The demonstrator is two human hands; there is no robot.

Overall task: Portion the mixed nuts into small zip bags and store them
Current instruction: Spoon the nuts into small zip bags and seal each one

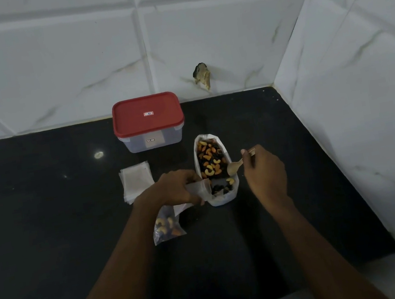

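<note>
Stack of empty small clear zip bags lies flat on black counter, close by left hand for quick pick-up. Filled clear zip bag of nuts set aside nearer body, out of scooping path. Left hand pinches small clear bag at tub rim, mouth seemingly held open, view dim. White paper tub of mixed nuts centre. Right hand curled around wooden spoon, bowl dipping into nuts. Red-lidded clear plastic box behind, closed, likely storage.
</note>
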